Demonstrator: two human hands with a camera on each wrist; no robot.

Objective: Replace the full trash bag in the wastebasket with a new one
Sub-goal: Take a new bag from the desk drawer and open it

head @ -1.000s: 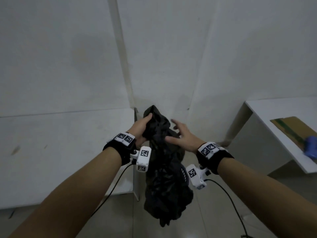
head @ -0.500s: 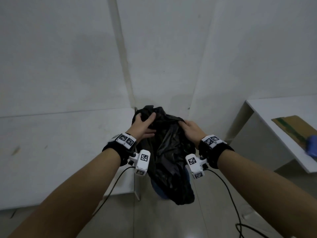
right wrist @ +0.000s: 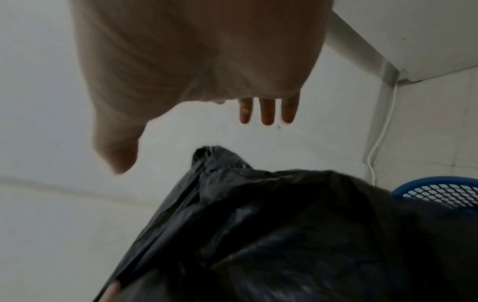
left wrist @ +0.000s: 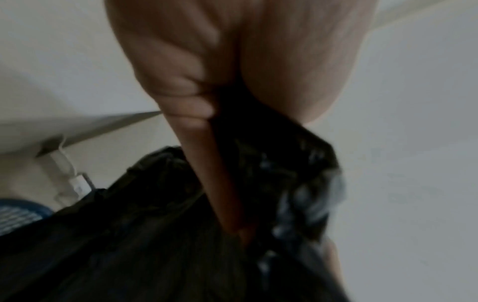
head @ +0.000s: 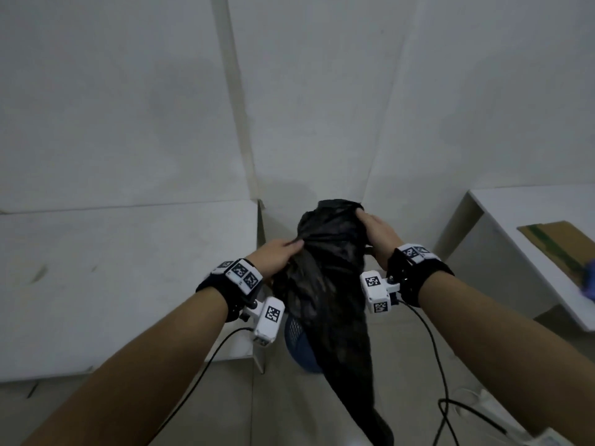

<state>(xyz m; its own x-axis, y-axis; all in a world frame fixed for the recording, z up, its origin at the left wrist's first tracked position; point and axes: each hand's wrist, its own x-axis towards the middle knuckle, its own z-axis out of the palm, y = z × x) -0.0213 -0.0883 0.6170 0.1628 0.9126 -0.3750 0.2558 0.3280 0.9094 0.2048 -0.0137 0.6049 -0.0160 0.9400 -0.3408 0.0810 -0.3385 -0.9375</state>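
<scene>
While the left hand pinches a gathered fold of the black trash bag — thumb and fingers clamped on the plastic in the left wrist view — the right hand lies over the bag's bunched top with fingers straight and spread, gripping nothing. Bag hangs in mid-air between both wrists, crumpled and slack, its lower end trailing down toward the floor at the bottom of the head view. Behind and below it stands the blue mesh wastebasket, mostly hidden by the plastic — rim visible in the right wrist view. White table to the left; second white table to the right carrying a sheet of cardboard.
</scene>
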